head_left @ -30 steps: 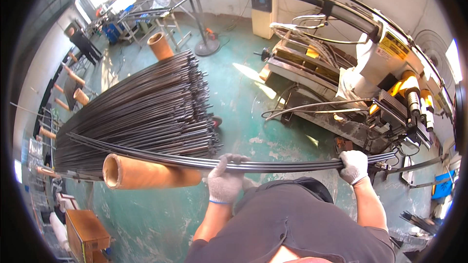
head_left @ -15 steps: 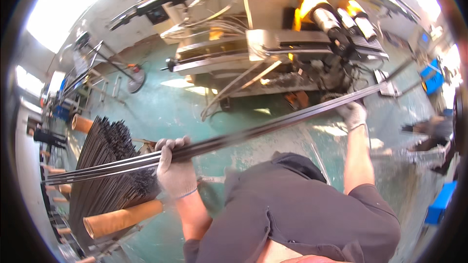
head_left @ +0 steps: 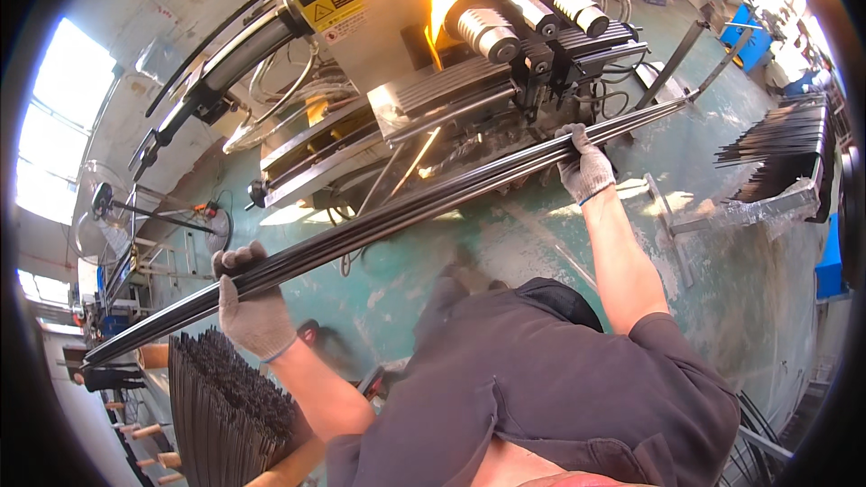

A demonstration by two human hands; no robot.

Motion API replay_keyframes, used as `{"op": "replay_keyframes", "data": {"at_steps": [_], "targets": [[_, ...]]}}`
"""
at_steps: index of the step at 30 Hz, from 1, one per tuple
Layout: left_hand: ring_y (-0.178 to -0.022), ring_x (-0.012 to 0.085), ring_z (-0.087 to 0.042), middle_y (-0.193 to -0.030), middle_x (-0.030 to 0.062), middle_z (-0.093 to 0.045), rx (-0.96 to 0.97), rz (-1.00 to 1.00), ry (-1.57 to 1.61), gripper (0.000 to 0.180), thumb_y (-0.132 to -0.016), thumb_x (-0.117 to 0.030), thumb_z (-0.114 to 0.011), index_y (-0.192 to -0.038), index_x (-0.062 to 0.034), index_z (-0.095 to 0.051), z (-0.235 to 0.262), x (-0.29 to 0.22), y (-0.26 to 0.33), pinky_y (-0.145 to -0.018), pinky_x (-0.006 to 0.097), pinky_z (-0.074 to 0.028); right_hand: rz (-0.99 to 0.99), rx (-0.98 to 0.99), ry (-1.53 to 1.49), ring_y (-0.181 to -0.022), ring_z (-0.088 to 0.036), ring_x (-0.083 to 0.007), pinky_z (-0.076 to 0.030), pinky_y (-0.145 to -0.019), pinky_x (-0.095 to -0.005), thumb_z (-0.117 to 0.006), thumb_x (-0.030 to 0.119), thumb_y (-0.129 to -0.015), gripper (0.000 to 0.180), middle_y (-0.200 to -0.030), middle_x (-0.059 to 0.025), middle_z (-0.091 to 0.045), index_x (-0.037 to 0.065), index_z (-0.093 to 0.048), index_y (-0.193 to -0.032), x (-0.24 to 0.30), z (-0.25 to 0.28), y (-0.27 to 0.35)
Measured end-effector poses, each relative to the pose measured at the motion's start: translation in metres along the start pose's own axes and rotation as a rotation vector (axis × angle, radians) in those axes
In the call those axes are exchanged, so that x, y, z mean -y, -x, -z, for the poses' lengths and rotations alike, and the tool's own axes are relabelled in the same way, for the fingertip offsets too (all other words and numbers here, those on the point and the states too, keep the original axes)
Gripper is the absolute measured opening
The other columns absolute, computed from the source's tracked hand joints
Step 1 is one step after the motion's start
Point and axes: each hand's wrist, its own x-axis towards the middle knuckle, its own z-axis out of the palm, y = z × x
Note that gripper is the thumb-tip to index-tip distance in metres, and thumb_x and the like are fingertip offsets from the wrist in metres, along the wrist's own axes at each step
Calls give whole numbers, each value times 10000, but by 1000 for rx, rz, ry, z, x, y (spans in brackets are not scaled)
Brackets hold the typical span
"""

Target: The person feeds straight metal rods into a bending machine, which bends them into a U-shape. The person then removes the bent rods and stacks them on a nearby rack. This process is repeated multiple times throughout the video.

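Observation:
A bundle of several long, dark, thin metal rods [head_left: 397, 210] slants across the view from lower left to upper right. My left hand [head_left: 254, 307], in a pale knitted glove, is wrapped round the bundle left of its middle, the thumb on the near side. Farther right, my gloved right hand [head_left: 586, 167] grips the same rods from below, with its fingers partly hidden by them. The far right end of the bundle lies near an upright metal arm [head_left: 678, 59]. Below my left hand stands a dense stack of similar dark rods [head_left: 225, 401].
Across the far side is a machine [head_left: 442, 95] with ribbed metal cylinders [head_left: 487, 32] and orange-lit openings. More dark rods [head_left: 780, 149] are piled on a rack at right. A floor fan [head_left: 216, 225] stands at left. In the far left background is a person [head_left: 113, 377].
My hands and the rods have shifted up and left, nearer the machine. The view has turned, so the machine looks larger and the rod stack sits lower. Both hands keep their hold.

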Motion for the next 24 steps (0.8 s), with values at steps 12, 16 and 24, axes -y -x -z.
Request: {"op": "replay_keyframes", "data": {"at_steps": [12,16,24], "targets": [[-1126,353,-665,-1150,202,-697,-335,316,-73,260,-1040,-205,-605,-1118,36,-665,121,105,-128,-1075,497,-536,312,-57,87,-868,-730,-220,-618,-813,-358,-673,237,-1033,185,-973,-56,-745,66,-687,-1100,5,-115,-97],[-1113,352,-678,-1141,209,-705,-402,374,13,275,-1065,-199,-565,-1131,52,-654,125,142,-162,-1062,491,-542,380,-334,125,-819,-718,-199,-571,-760,-338,-592,253,-1019,218,-988,-43,-760,76,-696,-1093,-1,-131,-137],[-1164,341,-658,-1183,191,-701,-343,404,-15,267,-1047,-192,-598,-1158,42,-661,104,199,-208,-1107,476,-509,556,-176,1303,-898,-699,-216,-541,-755,-343,-508,138,-1038,231,-1011,-116,-740,63,-697,-1148,7,-104,-198]]}}
